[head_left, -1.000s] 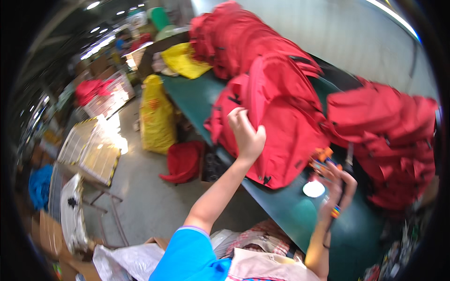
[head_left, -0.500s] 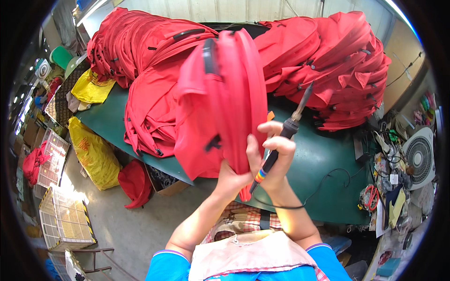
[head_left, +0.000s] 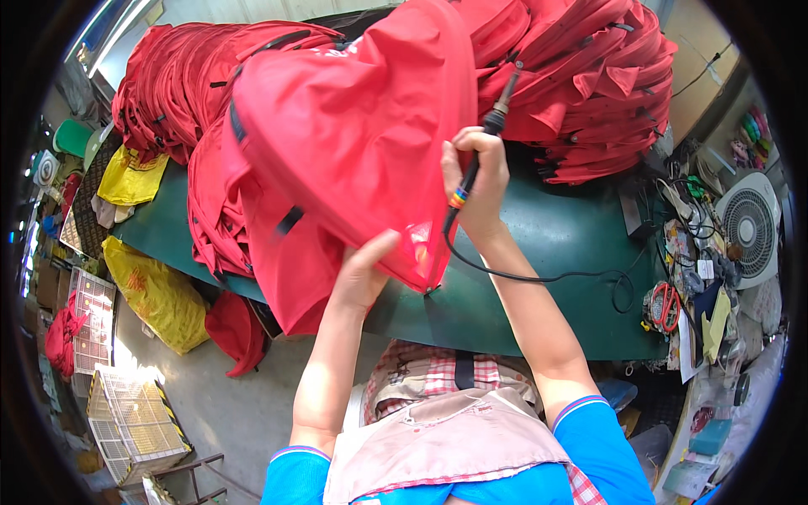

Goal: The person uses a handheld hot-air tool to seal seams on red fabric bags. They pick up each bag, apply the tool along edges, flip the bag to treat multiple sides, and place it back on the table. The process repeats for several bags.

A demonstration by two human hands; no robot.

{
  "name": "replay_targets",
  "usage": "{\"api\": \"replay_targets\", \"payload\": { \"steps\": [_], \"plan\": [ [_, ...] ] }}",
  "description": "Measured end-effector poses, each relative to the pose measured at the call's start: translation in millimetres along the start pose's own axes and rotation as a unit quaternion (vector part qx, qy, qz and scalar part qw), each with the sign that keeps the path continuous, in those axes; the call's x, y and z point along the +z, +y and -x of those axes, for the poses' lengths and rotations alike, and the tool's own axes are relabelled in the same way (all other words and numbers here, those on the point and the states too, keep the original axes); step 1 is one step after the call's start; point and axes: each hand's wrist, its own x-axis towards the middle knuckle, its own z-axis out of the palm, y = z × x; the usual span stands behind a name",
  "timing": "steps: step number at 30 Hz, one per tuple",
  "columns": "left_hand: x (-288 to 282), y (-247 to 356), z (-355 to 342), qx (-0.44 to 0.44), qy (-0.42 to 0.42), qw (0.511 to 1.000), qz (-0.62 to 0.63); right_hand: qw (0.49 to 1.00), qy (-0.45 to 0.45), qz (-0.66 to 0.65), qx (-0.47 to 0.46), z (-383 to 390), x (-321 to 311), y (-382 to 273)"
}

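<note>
A red fabric bag or panel (head_left: 353,143), curved along a seam with black straps, is raised above the green tabletop (head_left: 572,244). My left hand (head_left: 362,273) is closed on its lower edge, left of a shiny patch near the corner. My right hand (head_left: 475,177) grips a soldering-iron-like tool (head_left: 493,122) with a black handle, rainbow band and metal tip pointing up, at the bag's right edge. Whether those fingers also pinch the fabric is unclear. A black cord hangs from the tool across the table. Red bags are heaped in a left pile (head_left: 160,93) and a right pile (head_left: 598,93).
At the right stand a fan (head_left: 749,223), red-handled scissors (head_left: 665,307) and assorted clutter with cables. Yellow cloth (head_left: 130,177) lies at the table's left end. Below it are a yellow sack (head_left: 156,299), red fabric (head_left: 231,332) and a wire crate (head_left: 135,421) on the floor.
The view has swung toward the table. A bag has been lifted and turned from edge-on to face up. The tool, visible in my right hand, has moved up and left in view.
</note>
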Motion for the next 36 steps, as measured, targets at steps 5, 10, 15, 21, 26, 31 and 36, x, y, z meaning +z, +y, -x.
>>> {"api": "replay_targets", "payload": {
  "steps": [5, 10, 15, 21, 26, 31, 36],
  "plan": [
    [14, -22, -20, 0.038, -0.014, 0.994, -0.100, 0.995, -0.099, 0.001, 0.021, -20, -3, -28],
    [9, -22, -19, 0.043, 0.006, 0.992, -0.122, 0.993, -0.003, -0.064, 0.104, 3, -75, -65],
    [14, -24, -15, 0.093, 0.019, 0.986, -0.134, 0.947, -0.218, -0.025, 0.235, 38, -115, -133],
    [23, -22, -12, 0.122, 0.040, 0.977, -0.168, 0.953, -0.228, 0.003, 0.202, 52, -102, -120],
    [28, -26, -6, 0.110, 0.041, 0.978, -0.174, 0.946, -0.226, 0.012, 0.231, 27, -93, -121],
    [27, -27, -7, 0.085, 0.045, 0.984, -0.153, 0.935, -0.238, 0.007, 0.263, 18, -99, -121],
    [37, -33, -2, 0.146, 0.040, 0.970, -0.192, 0.951, -0.228, 0.030, 0.206, 30, -89, -110]
  ]
}}
